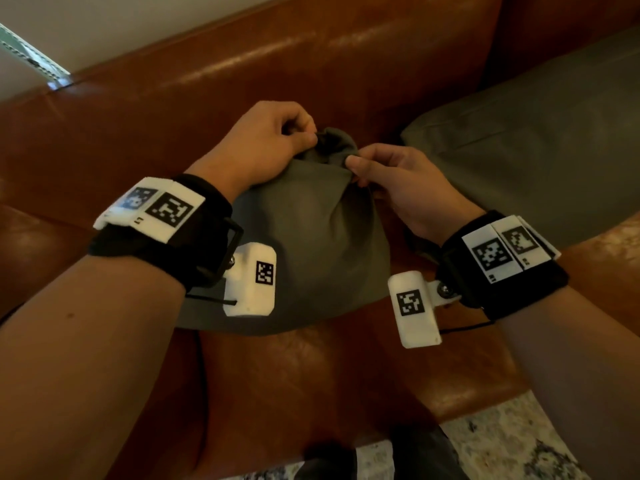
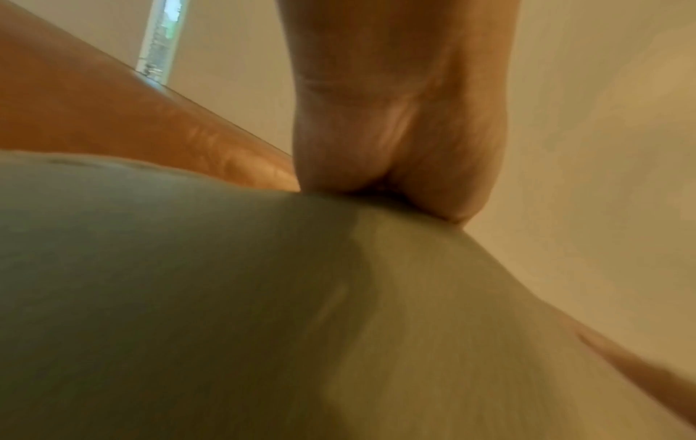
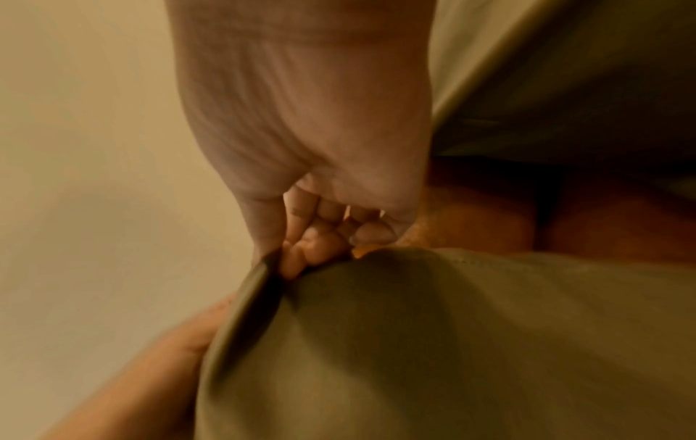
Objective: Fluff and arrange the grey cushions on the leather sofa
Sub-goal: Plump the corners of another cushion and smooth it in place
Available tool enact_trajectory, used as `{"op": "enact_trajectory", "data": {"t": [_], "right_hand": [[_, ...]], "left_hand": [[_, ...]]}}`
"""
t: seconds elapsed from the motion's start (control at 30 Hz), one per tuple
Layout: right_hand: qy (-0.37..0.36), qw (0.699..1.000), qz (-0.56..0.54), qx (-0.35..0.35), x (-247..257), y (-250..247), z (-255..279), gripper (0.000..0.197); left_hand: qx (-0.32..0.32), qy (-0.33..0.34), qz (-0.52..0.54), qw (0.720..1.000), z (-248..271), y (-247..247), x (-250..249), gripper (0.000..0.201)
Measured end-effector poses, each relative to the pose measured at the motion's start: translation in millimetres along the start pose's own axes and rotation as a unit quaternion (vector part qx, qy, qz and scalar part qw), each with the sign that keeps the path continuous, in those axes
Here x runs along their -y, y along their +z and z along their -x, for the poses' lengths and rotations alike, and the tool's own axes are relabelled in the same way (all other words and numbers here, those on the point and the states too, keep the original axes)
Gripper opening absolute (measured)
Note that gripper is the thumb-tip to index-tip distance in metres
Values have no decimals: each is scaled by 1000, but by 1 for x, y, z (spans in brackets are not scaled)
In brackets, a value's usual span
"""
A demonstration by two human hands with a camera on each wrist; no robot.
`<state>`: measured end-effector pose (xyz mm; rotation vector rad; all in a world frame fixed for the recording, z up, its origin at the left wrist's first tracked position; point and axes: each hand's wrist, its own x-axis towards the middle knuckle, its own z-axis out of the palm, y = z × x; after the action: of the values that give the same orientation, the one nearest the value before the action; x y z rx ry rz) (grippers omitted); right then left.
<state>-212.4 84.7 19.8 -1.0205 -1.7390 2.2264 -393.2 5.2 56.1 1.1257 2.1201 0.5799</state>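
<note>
The task looks mid-way. 1 grey cushion [image 1: 304, 244] stands on the seat of the leather sofa [image 1: 311, 64], near the seat's front edge, and both hands pinch its gathered top. The left hand [image 1: 263, 140] has fingers curled round the bunched fabric; the right hand [image 1: 391, 181] nips it between thumb and fingertips [image 3: 312, 247]. A second cushion [image 1: 540, 143] leans against the backrest toward the sofa's right end. Shaping this 1 and setting it in place appear left to do.
</note>
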Motion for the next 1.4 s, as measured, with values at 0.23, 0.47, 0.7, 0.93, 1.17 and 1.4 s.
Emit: {"op": "enact_trajectory", "data": {"t": [0.23,0.47,0.7,0.93,1.17,1.4], "right_hand": [[40,994,57,-79,21,-2,2,20],[27,992,115,-51,25,-5,-5,17],[110,990,-83,33,8,-5,-7,17],[-15,974,149,-172,22,13,1,26],[-58,884,439,-149,35,26,3,45],[-37,925,373,-64,28,17,-1,33]], "left_hand": [[77,-116,145,980,-5,-7,-8,29],[49,-6,4,999,-3,0,-9,12],[96,-59,54,992,-6,-4,-10,17],[37,-230,150,961,-8,-7,-26,4],[15,-274,148,950,-7,-6,-41,7],[81,-302,160,936,-10,-9,-37,8]]}}
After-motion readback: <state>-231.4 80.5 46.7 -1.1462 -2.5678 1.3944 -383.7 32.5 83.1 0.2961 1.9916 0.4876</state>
